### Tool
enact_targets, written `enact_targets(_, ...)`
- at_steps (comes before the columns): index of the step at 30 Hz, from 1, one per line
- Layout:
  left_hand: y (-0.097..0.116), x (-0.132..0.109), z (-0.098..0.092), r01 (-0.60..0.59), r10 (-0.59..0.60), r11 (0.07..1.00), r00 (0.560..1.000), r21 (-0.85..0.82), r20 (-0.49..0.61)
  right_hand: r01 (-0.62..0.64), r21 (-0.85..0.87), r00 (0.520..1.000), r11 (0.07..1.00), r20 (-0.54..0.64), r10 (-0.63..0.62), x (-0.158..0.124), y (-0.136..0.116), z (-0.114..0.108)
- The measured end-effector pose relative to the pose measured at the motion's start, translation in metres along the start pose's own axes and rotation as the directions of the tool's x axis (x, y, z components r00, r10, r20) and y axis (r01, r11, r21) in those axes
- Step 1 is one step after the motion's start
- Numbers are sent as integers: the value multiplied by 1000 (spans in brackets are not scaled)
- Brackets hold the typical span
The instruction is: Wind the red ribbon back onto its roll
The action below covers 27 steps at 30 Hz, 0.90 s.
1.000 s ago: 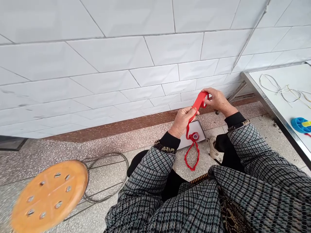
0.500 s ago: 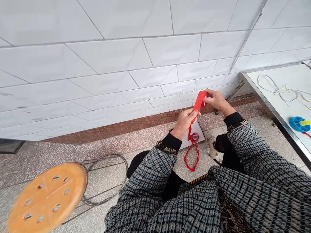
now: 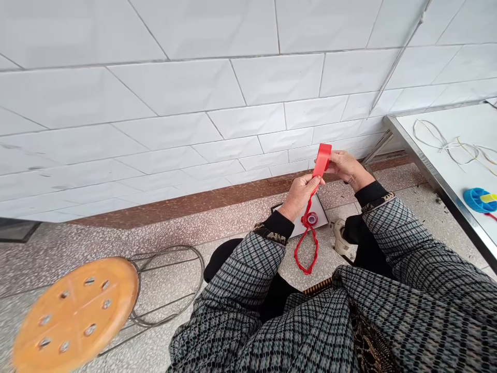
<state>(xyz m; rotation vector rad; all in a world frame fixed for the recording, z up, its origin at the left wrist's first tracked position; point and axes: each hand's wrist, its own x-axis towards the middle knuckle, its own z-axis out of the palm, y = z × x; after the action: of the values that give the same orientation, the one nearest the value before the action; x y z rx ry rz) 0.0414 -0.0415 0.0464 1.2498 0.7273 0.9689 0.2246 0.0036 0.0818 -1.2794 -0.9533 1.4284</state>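
A roll of red ribbon (image 3: 323,155) is gripped by my right hand (image 3: 344,167), its flat band facing me. My left hand (image 3: 299,195) pinches the ribbon where it leaves the roll. Below that hand a twisted red ribbon loop (image 3: 306,252) hangs down. Another small red ribbon roll (image 3: 311,218) with a pale core shows just beneath, in front of a white board or box with a dark edge (image 3: 322,220). Whether that roll hangs or rests there I cannot tell.
An orange round stool (image 3: 75,311) with metal legs lies on its side at lower left. At right stands a white metal-edged table (image 3: 438,150) with loose wires (image 3: 446,142) and a blue spool (image 3: 479,200). The tiled wall (image 3: 217,83) rises ahead.
The ribbon roll has turned so its flat band faces me more and its core is hidden. My left hand has moved slightly right, and my right hand a little lower.
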Motion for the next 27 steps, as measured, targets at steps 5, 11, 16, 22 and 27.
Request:
enact_targets(5, -6, 2, 2, 12, -12, 1000, 1000, -27, -20, -143, 147, 989, 979, -13, 147, -4, 1, 9)
enact_targets(11, -8, 4, 7, 17, -18, 997, 1000, -82, -12, -261, 227, 965, 938, 51, 257, -3, 2, 12)
enact_targets(16, -12, 7, 4, -33, 31, 999, 999, -41, -36, -301, 242, 953, 922, 117, 280, -5, 3, 11)
enact_targets(22, -13, 11, 1, 8, 1, 999, 984, 51, -181, -403, 257, 910, 878, 221, 352, -7, 11, 12)
enact_targets(27, -6, 10, 2, 3, 25, 996, 944, 84, -329, -460, 317, 885, 829, 236, 401, -10, 14, 16)
